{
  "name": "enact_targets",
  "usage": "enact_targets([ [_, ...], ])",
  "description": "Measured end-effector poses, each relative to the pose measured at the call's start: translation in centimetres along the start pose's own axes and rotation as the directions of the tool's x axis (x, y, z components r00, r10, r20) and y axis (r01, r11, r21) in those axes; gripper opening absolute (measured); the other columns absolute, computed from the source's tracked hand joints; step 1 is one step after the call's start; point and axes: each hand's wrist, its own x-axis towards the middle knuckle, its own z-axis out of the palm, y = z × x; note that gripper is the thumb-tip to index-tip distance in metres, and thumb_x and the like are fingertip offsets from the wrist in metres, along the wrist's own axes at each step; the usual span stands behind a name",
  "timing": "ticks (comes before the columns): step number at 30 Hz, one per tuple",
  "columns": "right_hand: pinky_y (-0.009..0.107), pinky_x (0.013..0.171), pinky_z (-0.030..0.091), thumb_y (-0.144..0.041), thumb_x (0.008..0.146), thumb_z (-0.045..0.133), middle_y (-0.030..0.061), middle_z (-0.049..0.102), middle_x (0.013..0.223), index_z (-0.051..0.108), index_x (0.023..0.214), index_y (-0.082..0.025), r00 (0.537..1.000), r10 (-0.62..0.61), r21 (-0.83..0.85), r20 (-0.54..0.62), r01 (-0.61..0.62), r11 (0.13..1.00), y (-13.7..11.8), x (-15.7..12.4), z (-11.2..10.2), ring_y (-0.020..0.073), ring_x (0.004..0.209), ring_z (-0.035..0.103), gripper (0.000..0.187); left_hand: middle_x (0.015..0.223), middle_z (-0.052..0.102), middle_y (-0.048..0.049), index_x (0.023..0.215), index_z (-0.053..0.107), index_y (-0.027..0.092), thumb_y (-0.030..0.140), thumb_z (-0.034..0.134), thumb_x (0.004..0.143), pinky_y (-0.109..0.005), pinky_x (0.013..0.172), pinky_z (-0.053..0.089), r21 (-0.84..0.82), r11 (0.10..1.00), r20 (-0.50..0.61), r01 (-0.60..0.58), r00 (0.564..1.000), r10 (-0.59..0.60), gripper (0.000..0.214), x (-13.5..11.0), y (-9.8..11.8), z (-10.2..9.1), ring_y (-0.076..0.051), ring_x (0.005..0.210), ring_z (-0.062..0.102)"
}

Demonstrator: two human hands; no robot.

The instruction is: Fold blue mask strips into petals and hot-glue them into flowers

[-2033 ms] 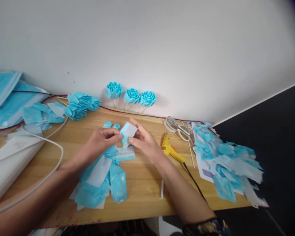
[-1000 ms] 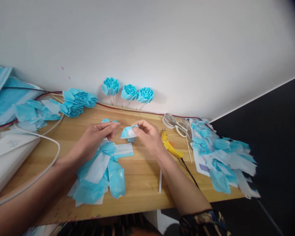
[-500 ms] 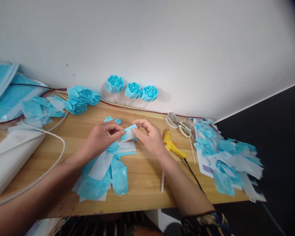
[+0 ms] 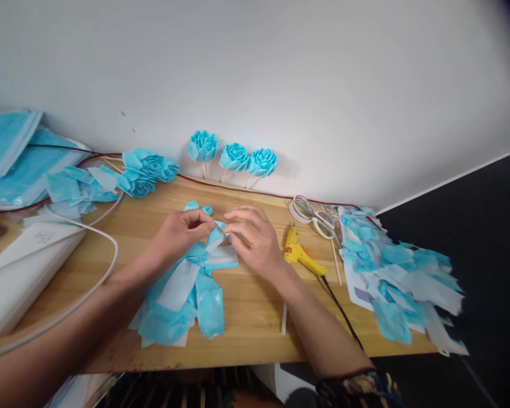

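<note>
A small piece of blue and white fabric [image 4: 215, 238] hangs from my left hand [image 4: 186, 231], pinched between thumb and forefinger. My right hand [image 4: 255, 237] is just to its right with fingers bent and parted; its fingertips are at the fabric's edge, and I cannot make out whether they grip it. Below both hands lies a loose pile of blue and white fabric pieces [image 4: 178, 286] on the wooden table [image 4: 246, 317]. Two small folded blue pieces [image 4: 192, 205] sit just beyond my left hand.
Three blue fabric flowers on sticks [image 4: 234, 157] stand by the wall. More flowers [image 4: 144, 170] lie at left, near a white box [image 4: 29, 266] and a white cable [image 4: 114, 249]. At right are a yellow glue gun [image 4: 300, 254], scissors [image 4: 318, 218] and fabric scraps [image 4: 402, 277].
The fabric piece has turned from lying nearly level between both hands to hanging down from the left. My right fingers have spread and moved off its corner. The view has shifted slightly.
</note>
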Motion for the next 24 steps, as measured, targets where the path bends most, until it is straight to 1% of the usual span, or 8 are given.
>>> enact_targets([
  [2,0.042,0.096,0.049,-0.010,0.091,0.051,0.0048,0.071,0.109,0.068,0.090,-0.025,1.000,-0.028,-0.034,0.008,0.028,0.999,0.1,0.0,0.0,0.0206,0.109,0.061,0.023,0.060,0.055,0.0029,0.064,0.064,0.018,0.040,0.068,0.069,-0.023,0.053,0.035,-0.067,0.997,0.009,0.037,0.999,-0.037,0.023,-0.1,0.2,0.0,-0.011,0.057,0.044],
  [5,0.042,0.097,0.049,-0.009,0.091,0.051,0.0060,0.070,0.110,0.069,0.092,-0.024,0.998,-0.055,-0.059,0.010,0.056,0.997,0.3,-0.1,0.1,0.0208,0.111,0.060,0.023,0.061,0.054,0.0034,0.065,0.066,0.017,0.039,0.071,0.068,-0.023,0.054,0.034,-0.123,0.991,0.026,0.058,0.998,-0.055,0.022,-0.2,0.3,0.0,-0.011,0.057,0.044],
  [9,0.043,0.098,0.049,-0.009,0.091,0.052,0.0055,0.070,0.112,0.070,0.094,-0.025,0.998,-0.054,-0.075,0.010,0.055,0.996,0.5,-0.2,0.1,0.0209,0.111,0.059,0.024,0.064,0.056,0.0036,0.069,0.068,0.018,0.040,0.072,0.070,-0.023,0.055,0.034,-0.149,0.988,0.041,0.038,0.999,-0.032,0.023,-0.1,0.1,-0.1,-0.011,0.059,0.044],
  [15,0.041,0.097,0.050,-0.008,0.090,0.052,0.0055,0.071,0.113,0.070,0.094,-0.025,0.997,-0.073,-0.113,0.024,0.075,0.991,0.5,-0.3,0.2,0.0204,0.111,0.060,0.025,0.067,0.059,0.0029,0.069,0.068,0.018,0.041,0.073,0.072,-0.023,0.057,0.036,-0.127,0.992,0.033,-0.006,0.999,0.010,0.023,0.1,-0.5,0.0,-0.011,0.061,0.047],
  [18,0.042,0.098,0.050,-0.007,0.089,0.052,0.0074,0.071,0.115,0.071,0.099,-0.023,0.996,-0.078,-0.115,0.049,0.083,0.990,0.5,-0.3,0.2,0.0217,0.114,0.059,0.027,0.067,0.058,0.0028,0.070,0.067,0.018,0.037,0.074,0.071,-0.023,0.058,0.036,-0.152,0.988,-0.019,-0.010,1.000,0.008,0.021,0.3,-0.8,0.0,-0.011,0.061,0.047],
  [21,0.046,0.100,0.049,-0.006,0.088,0.050,0.0093,0.070,0.120,0.072,0.106,-0.023,0.995,-0.083,-0.075,0.050,0.087,0.993,0.3,-0.3,0.1,0.0235,0.119,0.058,0.033,0.066,0.057,0.0030,0.070,0.066,0.018,0.034,0.073,0.072,-0.023,0.059,0.038,-0.206,0.978,-0.125,-0.015,0.992,-0.011,0.017,0.5,-0.8,-0.2,-0.011,0.060,0.046],
  [23,0.048,0.103,0.048,-0.008,0.089,0.049,0.0081,0.069,0.124,0.071,0.111,-0.025,0.999,-0.049,-0.007,0.021,0.049,0.999,0.1,-0.3,-0.1,0.0236,0.121,0.058,0.036,0.066,0.057,0.0027,0.069,0.066,0.019,0.033,0.072,0.073,-0.023,0.061,0.039,-0.221,0.975,-0.174,-0.026,0.985,-0.013,0.016,0.5,-0.9,-0.4,-0.011,0.062,0.047],
  [24,0.049,0.105,0.047,-0.009,0.089,0.048,0.0071,0.068,0.126,0.070,0.114,-0.027,1.000,0.003,0.040,-0.009,-0.003,0.999,0.0,-0.4,-0.2,0.0235,0.122,0.058,0.037,0.067,0.057,0.0025,0.069,0.066,0.019,0.033,0.072,0.074,-0.023,0.062,0.039,-0.219,0.975,-0.182,-0.030,0.983,-0.011,0.016,0.5,-0.9,-0.5,-0.012,0.063,0.048],
])
